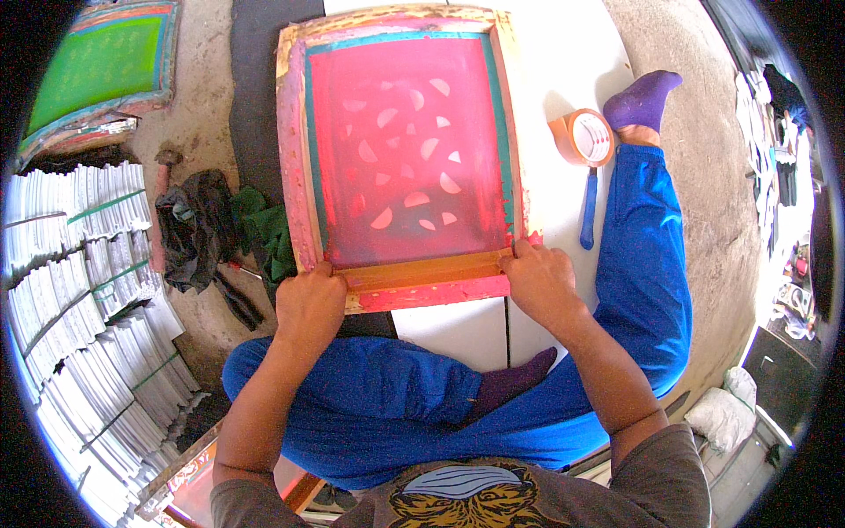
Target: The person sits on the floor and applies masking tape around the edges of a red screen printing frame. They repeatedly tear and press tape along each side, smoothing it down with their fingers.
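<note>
Screen frame [400, 145] under both hands' fingers [321, 273]

At frame centre the printing screen [407, 150] is pink-red with pale crescent shapes, teal-edged; upper left, another screen [95, 63] is green.

Wooden-framed printing screen [405, 150]: pink mesh with pale crescent cut-out pattern, teal tape border, paint-stained frame. Lies flat on white sheet [563, 70], near edge overhanging it, toward blue-trousered lap.
</note>
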Tool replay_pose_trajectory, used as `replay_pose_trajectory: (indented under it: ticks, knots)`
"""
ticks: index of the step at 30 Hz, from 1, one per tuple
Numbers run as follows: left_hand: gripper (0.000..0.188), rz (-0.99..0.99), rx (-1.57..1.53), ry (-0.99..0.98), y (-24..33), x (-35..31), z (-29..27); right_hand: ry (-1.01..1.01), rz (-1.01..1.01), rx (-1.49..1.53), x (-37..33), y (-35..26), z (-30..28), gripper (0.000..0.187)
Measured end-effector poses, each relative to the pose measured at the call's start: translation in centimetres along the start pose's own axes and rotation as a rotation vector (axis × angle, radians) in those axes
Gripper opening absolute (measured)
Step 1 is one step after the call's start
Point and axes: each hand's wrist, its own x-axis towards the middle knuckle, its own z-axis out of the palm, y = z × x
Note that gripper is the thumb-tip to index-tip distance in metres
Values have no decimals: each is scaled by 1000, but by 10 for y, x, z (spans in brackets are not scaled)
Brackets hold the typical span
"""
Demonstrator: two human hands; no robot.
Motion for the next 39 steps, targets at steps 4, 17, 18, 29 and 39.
replay_pose_trajectory:
  ticks: [4, 17, 18, 29, 39]
  knots:
    - [14, -18, -14, 35, 2, -1, 4, -18, 7, -8, 1, -1, -2, 23]
    - [14, -52, -5, 15, 4, -1, 9, 15, 27, 18, 3, -3, 1, 22]
    - [14, -47, -2, 25, 3, -1, 11, 11, 29, 17, 3, -4, 0, 22]
    - [16, -59, 14, 44, 6, -2, 12, -9, 20, -22, 9, -7, 0, 19]
    - [17, -41, 15, 71, 7, 3, 12, -13, 4, 2, 9, -6, -7, 20]
